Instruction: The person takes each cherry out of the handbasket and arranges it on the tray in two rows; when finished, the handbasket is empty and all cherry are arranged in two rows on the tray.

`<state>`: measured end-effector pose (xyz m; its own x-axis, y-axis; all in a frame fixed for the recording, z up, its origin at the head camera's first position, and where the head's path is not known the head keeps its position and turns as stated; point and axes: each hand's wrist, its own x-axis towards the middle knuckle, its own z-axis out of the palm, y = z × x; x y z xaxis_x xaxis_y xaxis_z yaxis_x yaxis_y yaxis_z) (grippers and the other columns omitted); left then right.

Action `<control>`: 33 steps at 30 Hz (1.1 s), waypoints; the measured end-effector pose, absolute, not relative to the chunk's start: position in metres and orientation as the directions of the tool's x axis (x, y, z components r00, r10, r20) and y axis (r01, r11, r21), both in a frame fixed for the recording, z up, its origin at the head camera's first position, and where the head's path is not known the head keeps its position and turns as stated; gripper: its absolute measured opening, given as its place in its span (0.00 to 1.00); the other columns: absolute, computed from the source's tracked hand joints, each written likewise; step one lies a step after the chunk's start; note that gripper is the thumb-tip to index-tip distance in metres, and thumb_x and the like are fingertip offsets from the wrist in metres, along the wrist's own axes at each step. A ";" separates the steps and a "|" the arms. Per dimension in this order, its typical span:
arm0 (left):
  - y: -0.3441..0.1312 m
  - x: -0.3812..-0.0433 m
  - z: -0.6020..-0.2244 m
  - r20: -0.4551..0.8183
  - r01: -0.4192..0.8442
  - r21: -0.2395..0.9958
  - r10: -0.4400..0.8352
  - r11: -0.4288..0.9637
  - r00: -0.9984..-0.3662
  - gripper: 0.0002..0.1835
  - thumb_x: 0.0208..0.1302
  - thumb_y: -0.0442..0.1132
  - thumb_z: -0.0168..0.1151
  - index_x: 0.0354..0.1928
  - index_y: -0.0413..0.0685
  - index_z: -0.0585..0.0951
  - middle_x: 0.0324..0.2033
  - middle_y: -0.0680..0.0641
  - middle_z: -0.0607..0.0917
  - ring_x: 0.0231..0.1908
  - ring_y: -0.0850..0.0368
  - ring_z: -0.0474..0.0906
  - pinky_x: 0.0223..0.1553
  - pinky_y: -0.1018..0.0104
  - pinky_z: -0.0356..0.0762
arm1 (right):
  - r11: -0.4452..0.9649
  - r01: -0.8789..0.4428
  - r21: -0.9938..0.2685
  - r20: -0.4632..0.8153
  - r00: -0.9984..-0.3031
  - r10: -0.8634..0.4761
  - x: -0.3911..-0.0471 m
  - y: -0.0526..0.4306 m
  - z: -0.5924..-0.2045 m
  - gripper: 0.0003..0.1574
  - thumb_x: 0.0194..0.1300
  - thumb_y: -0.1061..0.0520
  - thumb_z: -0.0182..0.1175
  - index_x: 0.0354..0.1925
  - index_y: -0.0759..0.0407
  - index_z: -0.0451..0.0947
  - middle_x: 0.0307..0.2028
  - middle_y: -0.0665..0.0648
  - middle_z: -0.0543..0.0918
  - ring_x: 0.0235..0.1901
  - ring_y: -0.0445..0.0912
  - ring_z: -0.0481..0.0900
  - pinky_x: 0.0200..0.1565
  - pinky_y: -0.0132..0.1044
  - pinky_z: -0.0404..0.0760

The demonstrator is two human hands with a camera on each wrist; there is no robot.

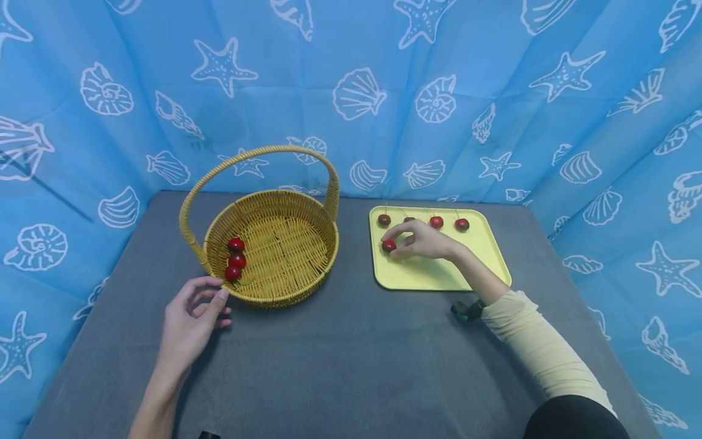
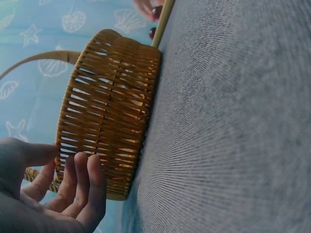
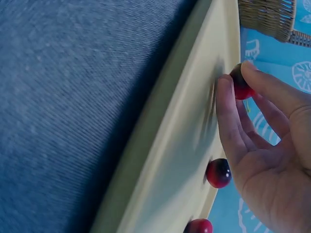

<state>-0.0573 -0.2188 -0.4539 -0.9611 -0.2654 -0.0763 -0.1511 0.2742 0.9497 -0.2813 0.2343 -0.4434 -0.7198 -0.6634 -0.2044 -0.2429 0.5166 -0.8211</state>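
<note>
My left hand [image 1: 186, 320] pinches the near-left rim of a round wicker basket [image 1: 307, 286], thumb and forefinger at the edge. The left wrist view shows the other fingers curled beside the basket's woven wall [image 2: 109, 107]. Inside, three red cherries [image 1: 236, 260] lie in a row along the left side. Over a pale yellow tray [image 1: 428, 277], my right hand [image 1: 425, 241] pinches a dark red cherry [image 3: 241, 88] between thumb and fingertips. Several more cherries with stems, one of them a cherry [image 1: 462, 224] at the right end, line the tray's back edge; the hand partly hides one.
The basket's tall arched handle [image 1: 263, 150] rises above its bowl. Both basket and tray stand on a grey cloth-covered table [image 1: 340, 366]. A blue curtain [image 1: 307, 110] with white shells and starfish hangs close behind. A small black item [image 1: 467, 311] shows by the right wrist.
</note>
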 end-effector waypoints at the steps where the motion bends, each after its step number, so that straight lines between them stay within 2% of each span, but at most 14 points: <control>1: -0.219 -0.057 -0.454 -0.077 -0.151 0.950 -0.263 0.274 -0.962 0.20 0.82 0.45 0.63 0.66 0.44 0.75 0.48 0.47 0.86 0.39 0.59 0.90 0.40 0.64 0.96 | 0.521 -0.237 -0.820 -0.214 -0.717 -0.663 -0.281 0.234 -0.444 0.24 0.68 0.66 0.74 0.61 0.65 0.85 0.57 0.67 0.89 0.40 0.45 0.91 0.42 0.29 0.88; 9: -0.220 -0.057 -0.454 -0.078 -0.147 0.952 -0.252 0.269 -0.965 0.20 0.82 0.45 0.63 0.67 0.44 0.75 0.48 0.48 0.86 0.40 0.60 0.90 0.40 0.63 0.96 | 0.536 -0.224 -0.814 -0.234 -0.718 -0.655 -0.281 0.231 -0.449 0.23 0.69 0.65 0.74 0.61 0.63 0.85 0.54 0.66 0.89 0.36 0.42 0.88 0.37 0.29 0.85; 13: -0.220 -0.057 -0.454 -0.079 -0.148 0.951 -0.251 0.271 -0.965 0.21 0.82 0.46 0.63 0.67 0.44 0.75 0.49 0.47 0.86 0.40 0.59 0.90 0.40 0.64 0.96 | 0.529 -0.236 -0.815 -0.221 -0.717 -0.661 -0.281 0.231 -0.450 0.24 0.69 0.65 0.74 0.62 0.64 0.84 0.56 0.67 0.89 0.38 0.43 0.89 0.37 0.30 0.86; 19: -0.220 -0.056 -0.454 -0.074 -0.144 0.951 -0.250 0.275 -0.965 0.21 0.82 0.46 0.62 0.67 0.44 0.74 0.48 0.49 0.86 0.40 0.59 0.90 0.40 0.64 0.96 | 0.530 -0.230 -0.817 -0.223 -0.721 -0.656 -0.282 0.234 -0.446 0.26 0.69 0.64 0.74 0.63 0.64 0.83 0.60 0.68 0.88 0.44 0.50 0.92 0.42 0.34 0.93; 23: -0.219 -0.056 -0.454 -0.071 -0.142 0.951 -0.253 0.274 -0.965 0.20 0.82 0.45 0.62 0.67 0.44 0.75 0.48 0.49 0.86 0.40 0.59 0.90 0.40 0.64 0.96 | 0.533 -0.242 -0.811 -0.214 -0.725 -0.655 -0.283 0.238 -0.441 0.26 0.69 0.63 0.74 0.64 0.64 0.83 0.60 0.67 0.88 0.49 0.55 0.92 0.45 0.35 0.93; 33: -0.219 -0.057 -0.453 -0.084 -0.153 0.953 -0.260 0.260 -0.962 0.19 0.82 0.45 0.63 0.66 0.44 0.75 0.47 0.50 0.86 0.39 0.59 0.91 0.39 0.63 0.96 | 0.522 -0.267 -0.810 -0.183 -0.731 -0.658 -0.282 0.238 -0.435 0.25 0.70 0.65 0.73 0.62 0.68 0.83 0.61 0.71 0.86 0.51 0.61 0.92 0.45 0.35 0.94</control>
<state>-0.0571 -0.2191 -0.4534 -0.9619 -0.2603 -0.0839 -0.1534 0.2597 0.9534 -0.2815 0.2384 -0.4353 -0.7308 -0.6577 -0.1828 -0.2668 0.5217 -0.8104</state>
